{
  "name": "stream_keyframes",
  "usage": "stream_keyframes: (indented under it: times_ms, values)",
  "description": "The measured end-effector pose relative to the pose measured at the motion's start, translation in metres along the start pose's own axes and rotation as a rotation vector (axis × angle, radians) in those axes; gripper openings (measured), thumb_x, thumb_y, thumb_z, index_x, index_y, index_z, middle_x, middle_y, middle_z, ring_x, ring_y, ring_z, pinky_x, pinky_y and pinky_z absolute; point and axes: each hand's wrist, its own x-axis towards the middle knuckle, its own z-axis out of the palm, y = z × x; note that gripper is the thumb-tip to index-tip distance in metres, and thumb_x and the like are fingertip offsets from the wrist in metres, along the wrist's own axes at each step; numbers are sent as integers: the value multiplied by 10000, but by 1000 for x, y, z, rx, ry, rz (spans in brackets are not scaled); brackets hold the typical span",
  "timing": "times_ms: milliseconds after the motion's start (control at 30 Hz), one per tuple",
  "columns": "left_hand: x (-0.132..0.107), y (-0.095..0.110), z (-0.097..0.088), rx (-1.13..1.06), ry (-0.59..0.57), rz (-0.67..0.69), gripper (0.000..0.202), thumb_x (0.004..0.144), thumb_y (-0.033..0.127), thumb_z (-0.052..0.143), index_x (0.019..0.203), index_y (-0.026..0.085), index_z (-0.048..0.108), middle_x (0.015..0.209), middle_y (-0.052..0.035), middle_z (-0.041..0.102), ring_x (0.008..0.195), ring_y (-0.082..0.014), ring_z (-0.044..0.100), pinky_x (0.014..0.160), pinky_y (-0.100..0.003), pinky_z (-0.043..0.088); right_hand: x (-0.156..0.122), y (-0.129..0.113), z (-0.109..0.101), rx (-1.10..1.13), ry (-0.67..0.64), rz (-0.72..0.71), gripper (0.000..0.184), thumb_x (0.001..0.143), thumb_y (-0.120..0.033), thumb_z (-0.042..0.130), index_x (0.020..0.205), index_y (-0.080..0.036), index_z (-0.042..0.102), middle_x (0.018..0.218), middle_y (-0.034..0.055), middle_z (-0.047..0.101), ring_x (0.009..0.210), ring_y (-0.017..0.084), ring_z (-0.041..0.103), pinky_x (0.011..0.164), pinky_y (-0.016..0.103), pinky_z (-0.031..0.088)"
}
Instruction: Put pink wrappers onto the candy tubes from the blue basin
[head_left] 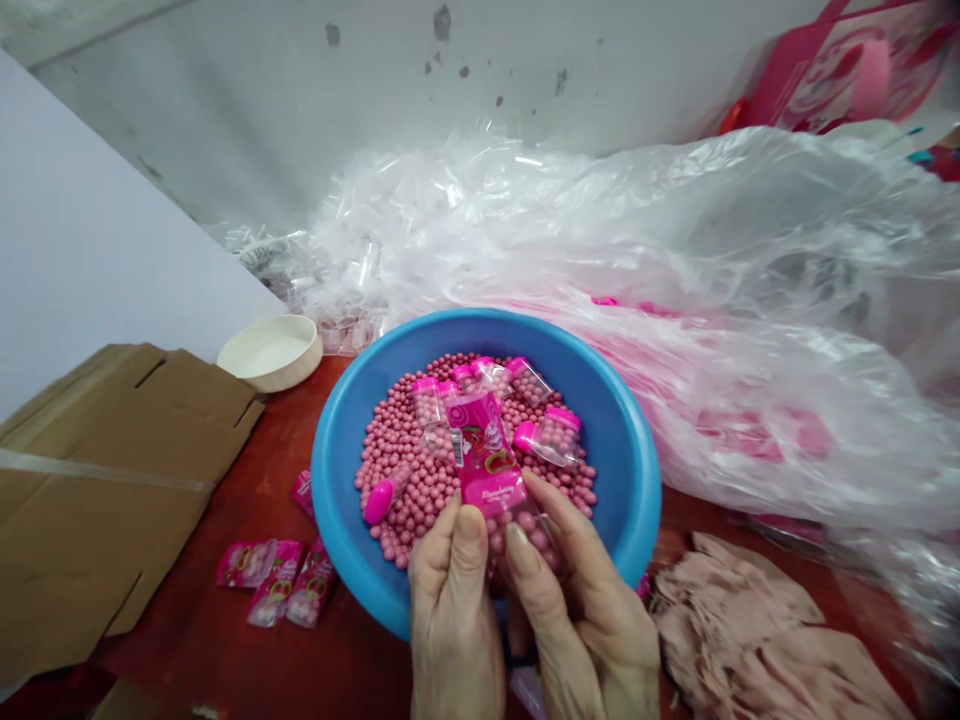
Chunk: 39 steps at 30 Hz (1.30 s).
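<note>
Over the near rim of the basin [330, 480], head view: left hand [454, 610] and right hand [581, 600] meet, both closed in a fingertip pinch on the lower end of a labelled bottle [486, 455]. Bottle rises away from the fingers, tilted left, above the beads [405, 470] filling the basin. Its base is partly hidden by the fingers; both wrists are cut off at the frame edge; label print is unreadable. Basin stands on a red table [247, 470], between cardboard [97, 480] and plastic sheeting [712, 330]; sachets [277, 580] lie just beside it; grey wall [300, 100] behind
</note>
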Motion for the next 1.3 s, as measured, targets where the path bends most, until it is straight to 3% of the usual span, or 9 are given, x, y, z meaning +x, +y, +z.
stream_keyframes:
  times_ms: [100,233,500,700,867,1000,1100,1167,1300]
  values:
    - [1,5,6,-57,-93,10,187,678,368,754,772,207,747,580,-7,654,419,-92,535,440,-190,478,3,-4,-4,188,-87,224,362,862,-367,563,1217,-296,581,693,-24,689,428,88,571,371,161,470]
    - [4,12,18,-108,-104,-42,248,677,413,743,725,170,745,528,-2,619,419,-88,508,486,-213,509,4,-10,-6,391,-124,428,401,825,-433,600,1201,-295,582,531,-60,554,352,38,430,330,115,364]
    - [4,9,18,-97,-34,-7,230,599,374,805,590,171,698,503,9,621,374,-64,481,429,-187,479,5,-16,-6,392,-135,476,420,790,-449,632,1199,-353,613,429,-74,440,346,36,369,348,130,316]
    - [0,7,11,74,-139,10,310,687,466,714,577,179,670,408,44,492,323,-81,488,391,-208,473,2,-18,-7,343,-93,464,490,768,-484,626,1220,-295,612,413,-65,405,349,67,365,336,176,296]
    - [-1,7,9,148,-124,70,337,722,465,681,532,188,648,362,47,462,347,-126,545,425,-250,510,-1,-15,-5,289,-78,396,450,797,-474,596,1193,-263,638,419,-56,458,317,73,385,315,188,326]
    - [1,13,11,68,-122,118,290,660,483,725,611,197,710,472,-3,605,534,-185,639,515,-267,542,1,-6,-7,216,-156,280,394,833,-426,571,1174,-235,627,477,-37,562,339,109,498,310,196,402]
    - [3,16,12,39,-108,169,297,609,489,760,681,202,739,609,-22,690,614,-182,655,564,-244,539,3,-1,-9,73,-144,81,315,863,-340,551,1152,-233,621,758,17,725,607,162,684,511,220,554]
    - [4,16,12,98,-53,195,229,613,419,785,678,204,738,610,-8,696,591,-153,644,562,-214,525,3,1,-10,-37,-119,-70,302,867,-271,554,1163,-236,602,963,20,738,805,164,708,686,214,570]
    - [3,11,10,206,9,211,196,680,378,749,649,189,710,564,12,671,514,-113,603,504,-180,487,-1,2,-5,-129,-48,-137,277,861,-254,567,1135,-227,600,901,-3,739,742,133,700,656,176,556]
